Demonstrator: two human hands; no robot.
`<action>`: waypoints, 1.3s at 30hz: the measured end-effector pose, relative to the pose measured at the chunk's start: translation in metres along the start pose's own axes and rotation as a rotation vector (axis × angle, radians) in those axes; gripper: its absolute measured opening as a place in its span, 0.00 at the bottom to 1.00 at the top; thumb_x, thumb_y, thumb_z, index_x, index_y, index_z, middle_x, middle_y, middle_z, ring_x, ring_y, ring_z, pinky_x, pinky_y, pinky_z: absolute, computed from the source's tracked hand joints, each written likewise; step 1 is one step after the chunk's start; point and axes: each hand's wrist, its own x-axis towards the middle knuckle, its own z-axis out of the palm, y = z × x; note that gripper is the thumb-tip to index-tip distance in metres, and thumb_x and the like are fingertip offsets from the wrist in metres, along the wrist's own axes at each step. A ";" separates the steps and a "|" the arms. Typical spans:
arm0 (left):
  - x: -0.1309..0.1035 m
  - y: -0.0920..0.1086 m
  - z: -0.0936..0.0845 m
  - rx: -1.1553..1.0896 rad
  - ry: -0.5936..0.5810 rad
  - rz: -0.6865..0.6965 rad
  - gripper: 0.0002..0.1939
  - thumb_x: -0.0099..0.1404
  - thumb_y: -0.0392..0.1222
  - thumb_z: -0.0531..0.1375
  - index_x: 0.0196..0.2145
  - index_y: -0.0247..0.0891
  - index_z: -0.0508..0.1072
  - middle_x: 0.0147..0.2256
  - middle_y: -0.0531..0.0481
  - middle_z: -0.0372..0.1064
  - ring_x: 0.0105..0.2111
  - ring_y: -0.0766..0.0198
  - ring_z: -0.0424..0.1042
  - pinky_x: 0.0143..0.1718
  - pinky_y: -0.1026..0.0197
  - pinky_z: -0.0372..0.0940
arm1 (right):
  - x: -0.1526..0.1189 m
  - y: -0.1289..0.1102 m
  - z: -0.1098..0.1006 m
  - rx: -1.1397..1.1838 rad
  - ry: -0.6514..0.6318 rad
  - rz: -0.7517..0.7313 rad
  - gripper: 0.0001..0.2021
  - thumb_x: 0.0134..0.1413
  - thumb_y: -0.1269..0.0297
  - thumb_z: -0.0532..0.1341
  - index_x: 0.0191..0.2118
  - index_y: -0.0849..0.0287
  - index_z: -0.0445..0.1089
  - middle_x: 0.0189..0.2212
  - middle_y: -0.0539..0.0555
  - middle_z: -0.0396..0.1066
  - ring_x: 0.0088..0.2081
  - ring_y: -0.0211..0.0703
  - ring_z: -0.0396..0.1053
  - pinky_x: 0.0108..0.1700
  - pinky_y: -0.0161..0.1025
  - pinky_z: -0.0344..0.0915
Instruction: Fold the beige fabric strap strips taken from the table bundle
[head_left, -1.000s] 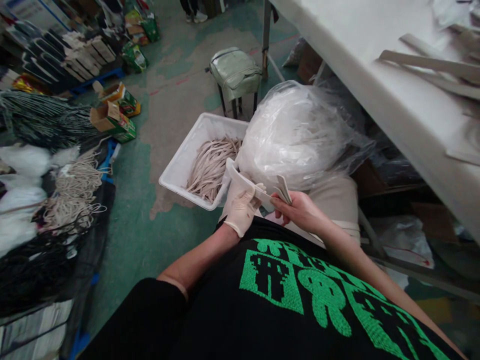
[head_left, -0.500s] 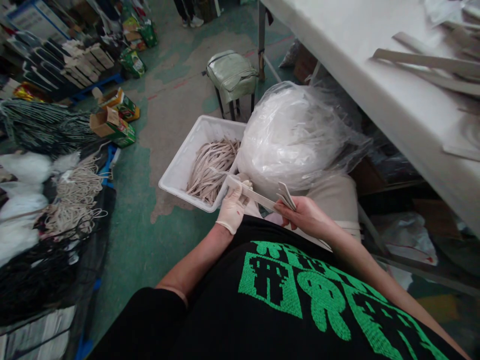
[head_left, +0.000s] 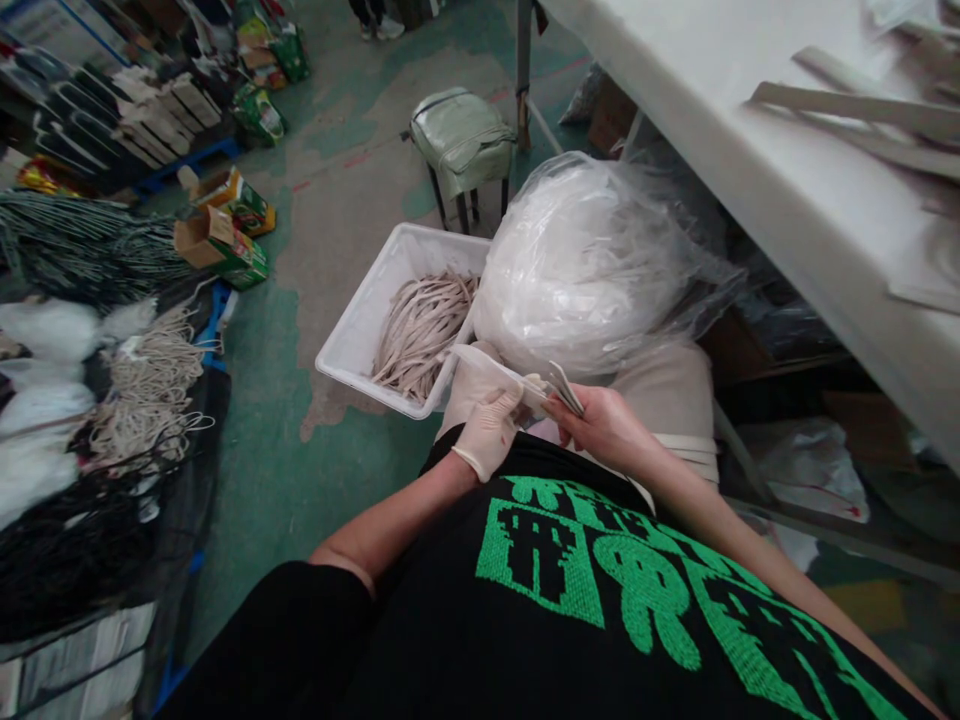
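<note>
My left hand (head_left: 491,425), in a pale glove, is closed around a flat whitish strip (head_left: 480,361) whose free end sticks out towards the white bin (head_left: 365,345). Close beside it on the right, my bare right hand (head_left: 596,412) grips several folded beige strips (head_left: 564,385) that stand up between thumb and fingers. Both hands are near my lap, almost touching. Many thin beige strips (head_left: 427,325) lie heaped in the bin. What the strips are made of I cannot tell.
A large clear plastic bag (head_left: 585,260) of white material bulges just beyond my hands. Behind it stands a covered stool (head_left: 463,140). A white table (head_left: 720,110) with loose strips rises at the right. Bundled cords (head_left: 150,385) and cartons (head_left: 225,245) lie at the left.
My left hand has slid right along the strip, closing in on my right hand, and more of the strip's end now shows on its far side. My right hand has barely moved.
</note>
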 end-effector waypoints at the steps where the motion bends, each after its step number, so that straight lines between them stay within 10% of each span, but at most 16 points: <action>1: -0.001 -0.002 0.002 0.005 -0.022 -0.025 0.08 0.57 0.37 0.70 0.36 0.33 0.80 0.39 0.43 0.80 0.51 0.51 0.76 0.57 0.52 0.65 | 0.001 -0.001 0.001 0.018 0.010 -0.004 0.22 0.64 0.46 0.55 0.25 0.56 0.67 0.18 0.51 0.71 0.19 0.39 0.67 0.23 0.35 0.58; 8: 0.007 0.013 -0.005 -0.053 0.137 0.121 0.07 0.63 0.36 0.66 0.39 0.36 0.80 0.40 0.47 0.80 0.47 0.61 0.77 0.55 0.59 0.65 | -0.008 0.009 -0.005 0.093 -0.095 0.022 0.22 0.64 0.45 0.54 0.29 0.57 0.71 0.20 0.52 0.73 0.20 0.40 0.68 0.22 0.35 0.60; 29: 0.000 -0.006 0.009 0.032 -0.086 -0.083 0.09 0.58 0.37 0.69 0.38 0.36 0.79 0.39 0.44 0.80 0.51 0.52 0.75 0.57 0.53 0.65 | -0.001 0.005 0.002 0.179 0.021 -0.011 0.21 0.63 0.45 0.55 0.26 0.56 0.66 0.20 0.49 0.71 0.18 0.37 0.67 0.22 0.34 0.60; 39: 0.000 0.004 0.006 0.004 0.012 -0.152 0.07 0.65 0.37 0.62 0.41 0.35 0.78 0.39 0.45 0.80 0.45 0.59 0.78 0.56 0.56 0.66 | -0.006 0.009 -0.002 0.229 0.026 -0.023 0.21 0.63 0.48 0.55 0.27 0.58 0.69 0.20 0.51 0.72 0.20 0.38 0.68 0.22 0.33 0.61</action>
